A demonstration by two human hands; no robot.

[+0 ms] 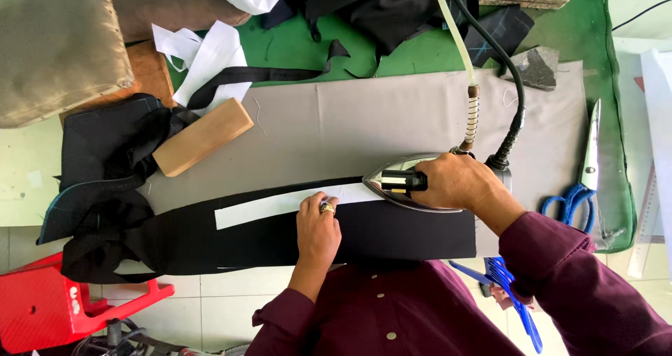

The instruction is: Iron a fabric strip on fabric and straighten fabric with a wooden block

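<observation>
The right hand (pixel 458 181) is gripping the black handle of a steam iron (pixel 409 182), fingers wrapped fully around it. The iron is lying on the near part of the grey pressing cloth (pixel 392 111), its long axis running left to right, its pointed nose facing left and resting on the end of a white strip (pixel 280 205). That strip is lying along the upper edge of a piece of black fabric (pixel 378 233), its length also running left to right, tilting slightly upward toward the iron. The left hand (pixel 318 230) is pressing flat on the black fabric, fingers nearly straight and close together, fingertips touching the strip and grasping nothing. A wooden block (pixel 201 137) is sitting to the left, blue-handled scissors (pixel 584 181) well off to the right
</observation>
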